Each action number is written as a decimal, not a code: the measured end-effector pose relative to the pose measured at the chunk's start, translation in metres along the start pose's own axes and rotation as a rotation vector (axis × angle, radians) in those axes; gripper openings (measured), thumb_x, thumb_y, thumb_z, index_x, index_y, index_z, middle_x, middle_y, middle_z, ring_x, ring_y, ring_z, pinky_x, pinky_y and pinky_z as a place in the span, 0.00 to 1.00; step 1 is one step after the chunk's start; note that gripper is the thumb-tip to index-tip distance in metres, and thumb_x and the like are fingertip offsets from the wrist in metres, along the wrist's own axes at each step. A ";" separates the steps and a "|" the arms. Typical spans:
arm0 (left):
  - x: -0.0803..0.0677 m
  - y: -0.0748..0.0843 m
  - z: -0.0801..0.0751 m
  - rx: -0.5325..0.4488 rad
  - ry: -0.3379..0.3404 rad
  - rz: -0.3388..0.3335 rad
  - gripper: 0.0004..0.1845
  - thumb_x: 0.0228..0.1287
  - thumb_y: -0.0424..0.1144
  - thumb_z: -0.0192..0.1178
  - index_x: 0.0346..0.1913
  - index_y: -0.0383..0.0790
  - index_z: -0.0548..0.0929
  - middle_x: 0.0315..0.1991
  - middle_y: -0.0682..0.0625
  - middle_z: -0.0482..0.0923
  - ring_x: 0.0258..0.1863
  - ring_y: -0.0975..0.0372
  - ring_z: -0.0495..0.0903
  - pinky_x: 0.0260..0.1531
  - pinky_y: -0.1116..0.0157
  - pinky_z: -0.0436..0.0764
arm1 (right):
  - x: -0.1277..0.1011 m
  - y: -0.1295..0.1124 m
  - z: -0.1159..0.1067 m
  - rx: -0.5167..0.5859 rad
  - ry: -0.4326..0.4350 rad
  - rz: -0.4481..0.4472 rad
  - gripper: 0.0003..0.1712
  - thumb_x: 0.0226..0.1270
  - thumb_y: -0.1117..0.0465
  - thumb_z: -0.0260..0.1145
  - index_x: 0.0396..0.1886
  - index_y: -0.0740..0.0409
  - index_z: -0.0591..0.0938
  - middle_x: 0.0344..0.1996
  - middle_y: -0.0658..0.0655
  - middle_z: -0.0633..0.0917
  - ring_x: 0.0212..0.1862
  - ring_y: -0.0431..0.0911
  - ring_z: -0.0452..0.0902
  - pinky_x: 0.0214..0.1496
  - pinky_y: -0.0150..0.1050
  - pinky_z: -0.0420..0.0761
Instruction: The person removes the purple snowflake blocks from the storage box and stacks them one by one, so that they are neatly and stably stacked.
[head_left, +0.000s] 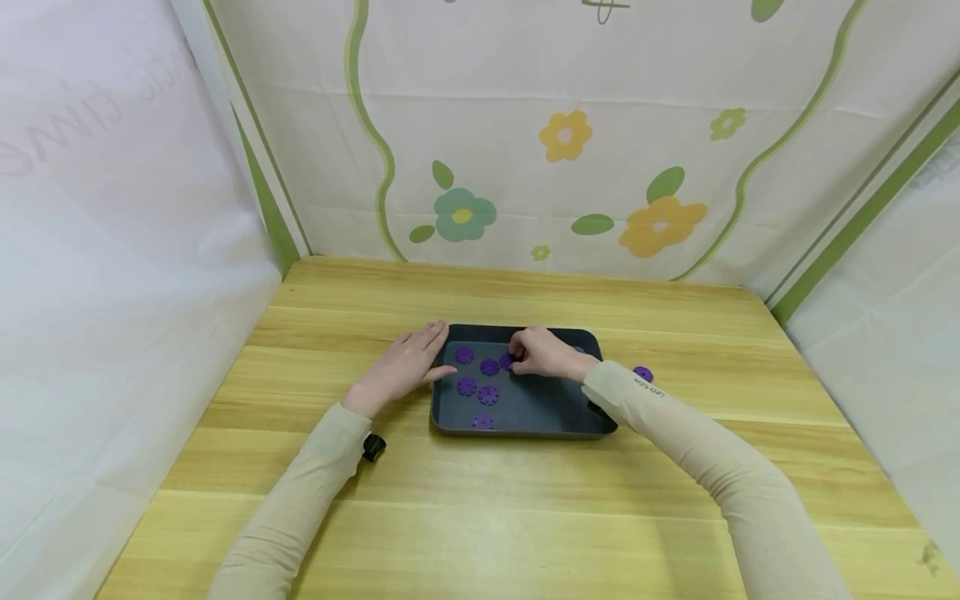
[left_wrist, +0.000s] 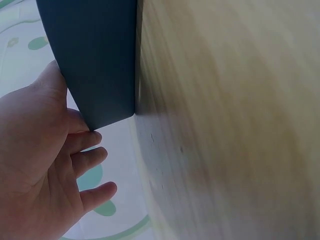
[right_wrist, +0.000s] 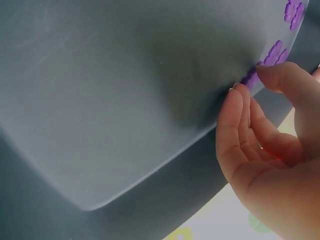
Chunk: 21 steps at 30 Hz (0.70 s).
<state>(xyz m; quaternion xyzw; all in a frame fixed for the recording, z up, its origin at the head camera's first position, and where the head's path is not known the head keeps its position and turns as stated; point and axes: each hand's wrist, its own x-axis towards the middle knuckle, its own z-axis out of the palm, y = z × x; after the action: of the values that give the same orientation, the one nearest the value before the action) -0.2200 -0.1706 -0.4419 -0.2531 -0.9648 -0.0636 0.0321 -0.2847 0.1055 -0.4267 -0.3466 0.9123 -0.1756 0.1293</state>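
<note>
A dark grey rectangular tray (head_left: 525, 434) lies on the wooden table. My left hand (head_left: 400, 367) rests at its left end, fingers stretched along the outside and thumb reaching over the rim. In the left wrist view the hand touches the tray's outer wall (left_wrist: 95, 65) near a corner. Inside the tray, my right hand (head_left: 555, 354) pinches a purple notched disc (right_wrist: 251, 80) between thumb and fingertips, low over the tray floor. Several similar purple notched discs (head_left: 488, 395) lie flat in the left half of the tray.
Another purple disc (head_left: 642, 373) is on the table right of the tray, partly hidden by the right sleeve (head_left: 690, 437). Behind the table (head_left: 480, 525) hangs a white cloth (head_left: 495, 100) printed with flowers. White cloth also stands at both sides.
</note>
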 end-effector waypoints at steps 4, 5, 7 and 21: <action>0.000 0.000 0.001 -0.003 0.002 -0.003 0.42 0.73 0.60 0.51 0.76 0.33 0.58 0.77 0.40 0.57 0.76 0.49 0.61 0.71 0.45 0.67 | 0.000 0.002 0.000 0.009 0.000 0.015 0.16 0.64 0.60 0.70 0.49 0.64 0.84 0.44 0.61 0.88 0.45 0.49 0.84 0.48 0.42 0.86; 0.000 0.000 0.001 -0.004 0.002 -0.004 0.42 0.73 0.60 0.51 0.76 0.33 0.58 0.77 0.40 0.57 0.76 0.49 0.61 0.72 0.45 0.67 | -0.001 0.003 -0.001 0.011 0.001 0.018 0.16 0.64 0.60 0.70 0.49 0.64 0.84 0.44 0.61 0.88 0.45 0.48 0.84 0.48 0.41 0.86; 0.000 0.000 0.001 -0.006 0.001 -0.004 0.42 0.73 0.60 0.50 0.76 0.33 0.58 0.77 0.39 0.57 0.76 0.48 0.61 0.72 0.45 0.67 | -0.002 0.004 -0.003 0.019 0.003 0.026 0.16 0.64 0.60 0.70 0.49 0.64 0.84 0.45 0.61 0.88 0.45 0.48 0.84 0.48 0.42 0.86; 0.000 0.002 -0.002 0.007 0.010 0.006 0.42 0.73 0.60 0.51 0.76 0.32 0.59 0.76 0.38 0.59 0.75 0.48 0.62 0.71 0.45 0.68 | -0.011 0.007 -0.007 0.024 -0.005 0.017 0.15 0.62 0.62 0.72 0.46 0.65 0.85 0.42 0.61 0.88 0.42 0.47 0.84 0.46 0.41 0.86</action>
<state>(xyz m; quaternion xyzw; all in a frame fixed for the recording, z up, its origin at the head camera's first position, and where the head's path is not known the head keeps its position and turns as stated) -0.2186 -0.1693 -0.4393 -0.2555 -0.9641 -0.0616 0.0378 -0.2829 0.1197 -0.4219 -0.3377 0.9127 -0.1847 0.1372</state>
